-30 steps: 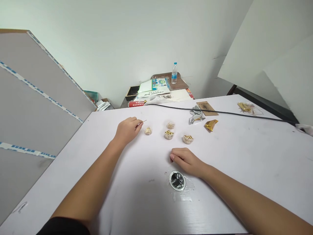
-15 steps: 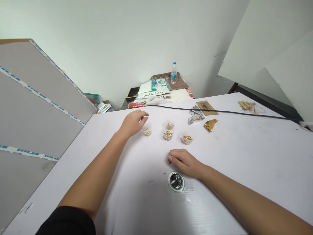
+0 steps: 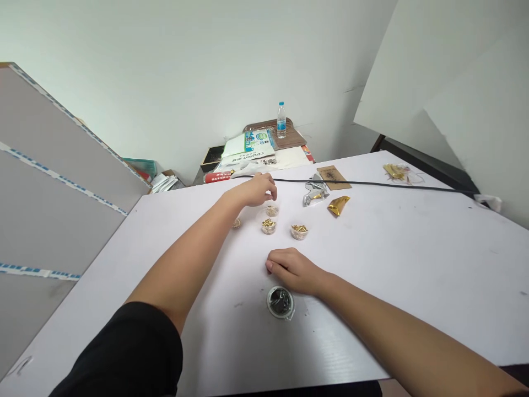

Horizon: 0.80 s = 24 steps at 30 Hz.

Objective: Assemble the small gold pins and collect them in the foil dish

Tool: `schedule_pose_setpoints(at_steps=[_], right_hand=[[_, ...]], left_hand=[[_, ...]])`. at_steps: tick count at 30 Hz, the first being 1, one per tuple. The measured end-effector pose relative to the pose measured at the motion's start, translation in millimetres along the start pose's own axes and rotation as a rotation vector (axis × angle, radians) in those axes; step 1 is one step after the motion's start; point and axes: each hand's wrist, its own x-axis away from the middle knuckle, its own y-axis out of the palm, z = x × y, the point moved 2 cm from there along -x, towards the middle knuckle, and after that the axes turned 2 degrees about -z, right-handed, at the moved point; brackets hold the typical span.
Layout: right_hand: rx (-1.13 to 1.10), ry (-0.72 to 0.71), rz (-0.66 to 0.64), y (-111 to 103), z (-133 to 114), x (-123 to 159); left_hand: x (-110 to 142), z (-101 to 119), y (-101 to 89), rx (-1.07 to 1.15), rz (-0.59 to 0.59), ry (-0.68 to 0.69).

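My left hand hovers just above the farthest small clear cup, fingers bent downward with a little space between thumb and fingertips; nothing shows in them. Nearer to me stands a clear cup heaped with small gold-coloured pieces. Right of it is another such cup. A further cup is partly covered by my left forearm. My right hand rests on the table in a loose fist, with no object visible in it. Just below it lies a round black disc with a pale rim.
A black cable crosses the far side of the white table. Near it lie a gold foil packet, a silver packet, a brown card and a red tube. A water bottle stands beyond. A grey panel borders the left.
My left hand held a thin gold-coloured stick by the left cup, let go of it there, and moved right to the farthest cup. My right hand stayed put. The view shifted slightly.
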Motion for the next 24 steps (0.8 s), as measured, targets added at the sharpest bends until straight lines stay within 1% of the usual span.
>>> schedule_pose_setpoints(at_steps=[4,7,10,13,15,17,19,20,22,23,24], right_hand=[[0.022,-0.011,-0.009,-0.5,-0.6,-0.5],[0.030,-0.004,-0.017,-0.8,-0.1,-1.1],[0.035,-0.004,-0.021,-0.6,0.4,-1.5],[0.069,-0.026,-0.011,-0.9,-2.2,-1.3],[0.137,-0.060,0.039,-4.6,-7.4,-0.4],[0.230,-0.090,0.149,-14.9,-14.7,1.8],[0.327,-0.096,0.310,-33.2,-22.1,5.2],[0.369,-0.059,0.388,-45.0,-24.5,6.8],[0.465,0.067,0.486,-70.5,-26.1,8.1],[0.530,0.174,0.491,-82.8,-25.1,7.2],[0.594,0.284,0.450,-93.7,-23.3,4.9]], left_hand=[[28.3,11.9,-3.4,-0.004,0.037,-0.026],[41.2,22.5,4.1,-0.004,-0.031,-0.030],[41.2,31.6,10.2,0.002,-0.060,-0.036],[36.4,37.8,9.2,-0.030,-0.040,-0.052],[34.6,39.4,6.7,-0.074,-0.009,-0.075],[34.5,38.8,5.9,-0.113,0.019,-0.104],[35.8,37.0,8.1,-0.124,0.027,-0.132],[36.7,36.1,10.3,-0.116,0.024,-0.143],[38.5,34.7,15.5,-0.084,0.024,-0.161],[39.1,34.5,17.9,-0.068,0.030,-0.170],[39.3,34.5,20.1,-0.059,0.039,-0.180]])
